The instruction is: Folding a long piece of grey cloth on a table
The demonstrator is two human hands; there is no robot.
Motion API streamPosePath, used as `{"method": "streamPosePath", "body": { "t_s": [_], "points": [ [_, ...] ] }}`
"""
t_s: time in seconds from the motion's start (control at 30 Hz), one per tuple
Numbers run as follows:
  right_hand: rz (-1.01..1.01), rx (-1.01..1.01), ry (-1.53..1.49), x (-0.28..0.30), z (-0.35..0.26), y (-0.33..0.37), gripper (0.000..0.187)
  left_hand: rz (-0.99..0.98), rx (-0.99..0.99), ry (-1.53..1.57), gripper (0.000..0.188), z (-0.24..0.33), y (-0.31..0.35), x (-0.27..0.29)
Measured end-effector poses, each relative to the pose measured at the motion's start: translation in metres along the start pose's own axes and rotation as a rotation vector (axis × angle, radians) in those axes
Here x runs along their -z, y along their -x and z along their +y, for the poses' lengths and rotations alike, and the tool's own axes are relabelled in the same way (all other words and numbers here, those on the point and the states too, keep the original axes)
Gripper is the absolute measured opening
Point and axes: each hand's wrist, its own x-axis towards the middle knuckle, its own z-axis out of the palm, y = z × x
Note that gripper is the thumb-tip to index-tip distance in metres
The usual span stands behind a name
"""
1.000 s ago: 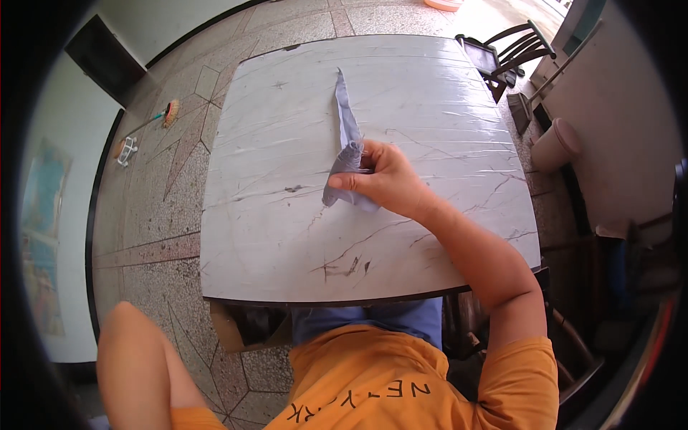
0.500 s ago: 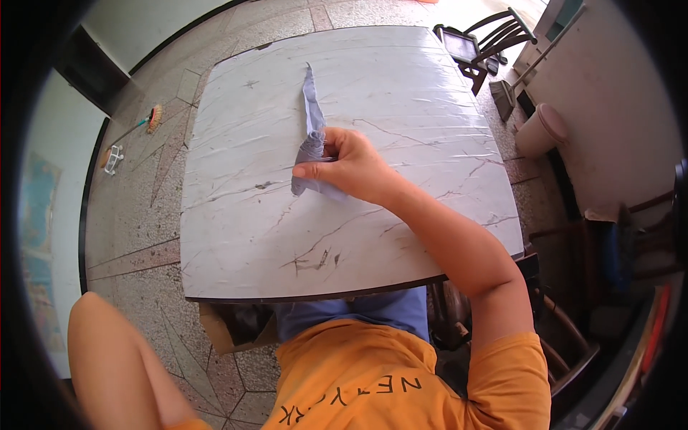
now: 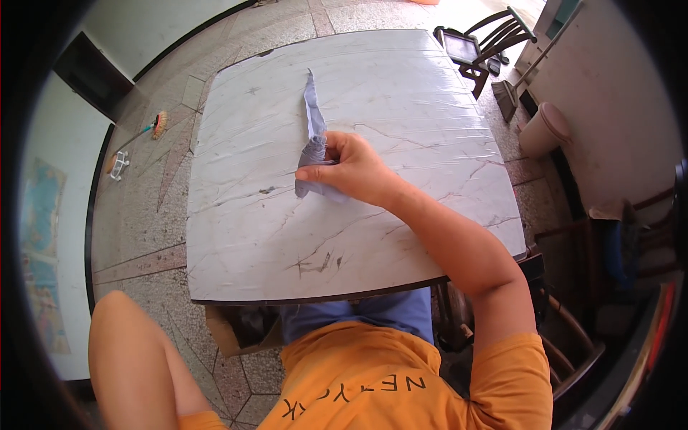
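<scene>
My right hand (image 3: 351, 166) is closed, thumb and fingers pinching a bunched grey-blue cloth (image 3: 313, 156) over the middle of the table. The cloth looks rolled or gathered at the grip. From there a narrow, pointed strip of it (image 3: 312, 107) stretches toward the table's far side, and a looser fold hangs below my thumb. Part of the cloth is hidden behind my fingers. Of my left arm only the bent elbow (image 3: 118, 322) shows at the lower left; the left hand is outside the picture.
The white marble-patterned table (image 3: 251, 244) has a dark front edge close to my body. A wooden chair (image 3: 484, 46) stands beyond its far right corner, with a broom (image 3: 506, 100) and a pale bin (image 3: 545, 130) along the right wall. A brush (image 3: 159, 125) lies on the floor at left.
The whole view has shifted slightly, and my left elbow sits a little farther right. My right hand keeps its grip on the cloth, with almost no movement over the table.
</scene>
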Motion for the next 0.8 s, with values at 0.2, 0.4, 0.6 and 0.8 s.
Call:
{"method": "streamPosePath", "body": {
  "t_s": [0.2, 0.4, 0.6, 0.8],
  "points": [
    [-0.010, 0.004, -0.049, 0.000, 0.002, 0.001, 0.027, -0.010, -0.011, 0.007, 0.028, -0.004, -0.003, 0.004],
    [-0.007, 0.015, -0.021, -0.002, 0.002, -0.001, 0.027, -0.021, -0.025, 0.026, 0.029, -0.003, -0.006, -0.005],
    [-0.004, 0.022, -0.022, 0.000, -0.002, 0.002, 0.024, -0.035, -0.051, 0.036, 0.030, -0.005, -0.006, -0.006],
    [-0.062, -0.032, 0.012, 0.004, -0.010, 0.004, 0.024, -0.027, -0.097, 0.069, 0.030, -0.002, -0.002, -0.004]
  ]
}}
